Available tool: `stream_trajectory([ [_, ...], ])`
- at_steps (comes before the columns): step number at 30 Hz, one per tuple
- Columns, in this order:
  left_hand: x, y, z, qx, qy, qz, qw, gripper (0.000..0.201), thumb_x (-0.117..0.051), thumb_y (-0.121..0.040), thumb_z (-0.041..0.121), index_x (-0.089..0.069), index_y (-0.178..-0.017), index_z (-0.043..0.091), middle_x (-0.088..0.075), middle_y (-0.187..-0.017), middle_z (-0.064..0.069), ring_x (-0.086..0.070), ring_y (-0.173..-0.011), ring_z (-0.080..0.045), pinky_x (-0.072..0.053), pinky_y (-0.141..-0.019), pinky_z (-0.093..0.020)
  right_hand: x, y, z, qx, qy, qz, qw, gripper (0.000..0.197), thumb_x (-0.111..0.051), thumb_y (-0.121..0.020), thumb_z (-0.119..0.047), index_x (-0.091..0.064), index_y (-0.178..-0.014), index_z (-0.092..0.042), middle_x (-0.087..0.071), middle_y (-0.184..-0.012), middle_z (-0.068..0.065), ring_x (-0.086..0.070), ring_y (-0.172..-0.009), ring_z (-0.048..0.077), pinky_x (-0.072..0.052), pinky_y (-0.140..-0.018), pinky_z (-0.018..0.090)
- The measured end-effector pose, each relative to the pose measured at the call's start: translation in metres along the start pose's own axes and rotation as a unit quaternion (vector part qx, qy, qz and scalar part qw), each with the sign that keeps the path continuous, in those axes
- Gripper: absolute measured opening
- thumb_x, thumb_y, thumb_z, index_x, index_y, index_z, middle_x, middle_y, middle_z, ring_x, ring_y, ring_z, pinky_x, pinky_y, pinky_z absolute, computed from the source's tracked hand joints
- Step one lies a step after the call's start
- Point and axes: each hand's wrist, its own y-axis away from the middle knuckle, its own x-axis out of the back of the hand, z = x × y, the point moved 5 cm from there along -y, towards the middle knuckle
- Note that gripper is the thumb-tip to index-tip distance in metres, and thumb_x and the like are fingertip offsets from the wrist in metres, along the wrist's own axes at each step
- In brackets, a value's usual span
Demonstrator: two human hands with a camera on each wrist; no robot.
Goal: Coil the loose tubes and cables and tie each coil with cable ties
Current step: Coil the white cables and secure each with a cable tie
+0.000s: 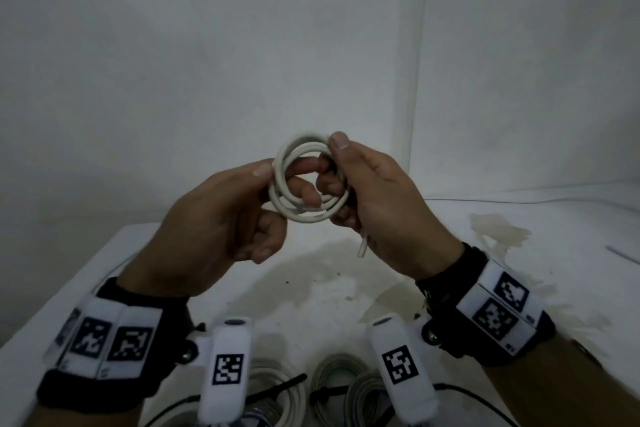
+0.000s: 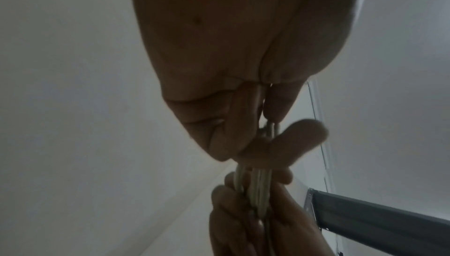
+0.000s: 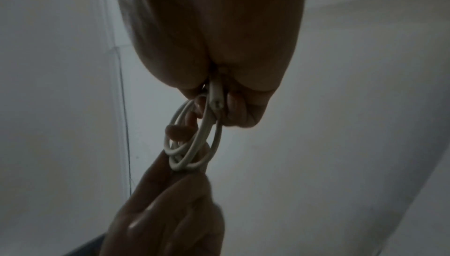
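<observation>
- Grey and white, two finished coils [image 1: 341,381] at the bottom edge of the frame, each cinched with a black tie.
- Mid-frame, one white tube coil [image 1: 304,180] of several loops, held above the table [image 1: 138,239].
- Left hand [image 1: 221,218] pinching its left side; right hand [image 1: 377,194] gripping its right side, one loose end [image 1: 363,246] hanging below.

Both hands hold a small white coil [image 1: 306,180] up in front of a pale wall: the left hand [image 1: 221,215] pinches its left side with two fingers through the loops, and the right hand [image 1: 377,198] grips its right side, thumb on top. A short free end [image 1: 363,246] (white, cut off square) hangs below the right palm. On the stained white table [image 1: 329,288], tied coils [image 1: 341,378] lie at the near edge, and a heap of pale cable ties [image 1: 498,229] sits to the right.
</observation>
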Motion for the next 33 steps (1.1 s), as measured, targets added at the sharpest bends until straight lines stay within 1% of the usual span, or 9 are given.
stream_trajectory([
  [3, 0.003, 0.003, 0.000, 0.042, 0.025, -0.017, 0.999, 0.050, -0.032, -0.098, 0.034, -0.068, -0.113, 0.003, -0.065, -0.094, -0.015, -0.043, -0.038, -0.019, -0.018, -0.036, -0.019, -0.002, 0.001, 0.002, 0.000, 0.066, -0.012, 0.998, 0.041, -0.039, -0.110, -0.037, -0.061, -0.097, -0.005, -0.043, -0.067, -0.002, -0.032, -0.057, 0.012, -0.028, -0.051, 0.024],
  [6, -0.001, 0.002, -0.004, 0.039, -0.024, 0.022, 0.999, 0.041, -0.036, -0.101, 0.041, -0.063, -0.096, 0.010, -0.053, -0.075, -0.006, -0.038, -0.040, -0.015, -0.018, -0.039, -0.023, 0.001, 0.000, 0.003, -0.009, 0.088, -0.005, 0.996, 0.042, -0.038, -0.110, -0.039, -0.065, -0.099, -0.008, -0.048, -0.069, -0.003, -0.037, -0.057, 0.011, -0.030, -0.053, 0.025],
  [12, -0.011, -0.002, 0.000, -0.010, 0.060, 0.050, 0.997, 0.032, -0.031, -0.104, 0.036, -0.047, -0.084, 0.017, -0.039, -0.071, 0.002, -0.028, -0.044, -0.008, -0.017, -0.048, -0.024, 0.003, -0.004, 0.006, -0.046, -0.137, -0.008, 0.989, 0.039, -0.036, -0.110, -0.035, -0.059, -0.122, -0.006, -0.062, -0.092, 0.007, -0.043, -0.067, 0.016, -0.029, -0.063, 0.031],
  [15, -0.017, -0.002, -0.004, -0.028, 0.096, 0.050, 0.994, 0.032, -0.031, -0.104, 0.037, -0.046, -0.082, 0.018, -0.036, -0.070, 0.003, -0.027, -0.047, -0.007, -0.017, -0.048, -0.024, -0.008, -0.002, 0.017, -0.066, -0.161, 0.003, 0.985, 0.049, -0.039, -0.107, -0.048, -0.065, -0.120, -0.009, -0.060, -0.105, 0.016, -0.050, -0.084, 0.031, -0.037, -0.076, 0.038],
  [19, -0.021, -0.003, -0.008, -0.047, 0.133, 0.062, 0.988, 0.031, -0.033, -0.100, 0.037, -0.044, -0.078, 0.018, -0.033, -0.070, 0.001, -0.023, -0.050, -0.011, -0.017, -0.050, -0.026, -0.017, 0.001, 0.022, -0.078, -0.236, 0.036, 0.968, 0.047, -0.046, -0.102, -0.051, -0.062, -0.116, -0.009, -0.050, -0.111, 0.025, -0.040, -0.106, 0.040, -0.032, -0.094, 0.051],
  [21, -0.021, -0.002, -0.006, -0.064, 0.134, 0.073, 0.986, 0.030, -0.032, -0.099, 0.036, -0.042, -0.077, 0.018, -0.032, -0.070, 0.000, -0.024, -0.051, -0.013, -0.018, -0.052, -0.028, -0.015, 0.002, 0.021, -0.075, -0.264, 0.047, 0.960, 0.039, -0.044, -0.106, -0.042, -0.060, -0.117, -0.009, -0.056, -0.103, 0.019, -0.049, -0.100, 0.038, -0.037, -0.093, 0.049],
  [24, -0.020, -0.002, -0.006, -0.078, 0.144, 0.077, 0.984, 0.029, -0.032, -0.098, 0.036, -0.038, -0.077, 0.018, -0.032, -0.071, -0.001, -0.025, -0.053, -0.014, -0.024, -0.051, -0.025, -0.018, 0.006, 0.018, -0.068, -0.284, 0.038, 0.956, 0.038, -0.037, -0.108, -0.035, -0.064, -0.114, -0.009, -0.064, -0.097, 0.007, -0.061, -0.089, 0.021, -0.046, -0.087, 0.038],
  [31, -0.023, -0.003, -0.016, -0.053, 0.164, 0.022, 0.985, 0.025, -0.034, -0.093, 0.036, -0.040, -0.078, 0.016, -0.045, -0.074, -0.003, -0.032, -0.051, -0.016, -0.019, -0.049, -0.030, -0.016, 0.003, 0.024, -0.029, -0.163, 0.102, 0.981, 0.044, -0.044, -0.105, -0.046, -0.069, -0.112, -0.010, -0.060, -0.093, 0.010, -0.051, -0.096, 0.032, -0.037, -0.087, 0.047],
  [33, -0.020, -0.003, -0.015, -0.034, 0.140, -0.013, 0.990, 0.027, -0.037, -0.091, 0.037, -0.046, -0.083, 0.012, -0.050, -0.079, -0.009, -0.032, -0.048, -0.017, -0.016, -0.044, -0.031, -0.010, 0.004, 0.018, -0.003, -0.062, 0.116, 0.991, 0.044, -0.043, -0.106, -0.046, -0.070, -0.110, -0.012, -0.062, -0.087, 0.002, -0.056, -0.089, 0.024, -0.043, -0.084, 0.040],
])
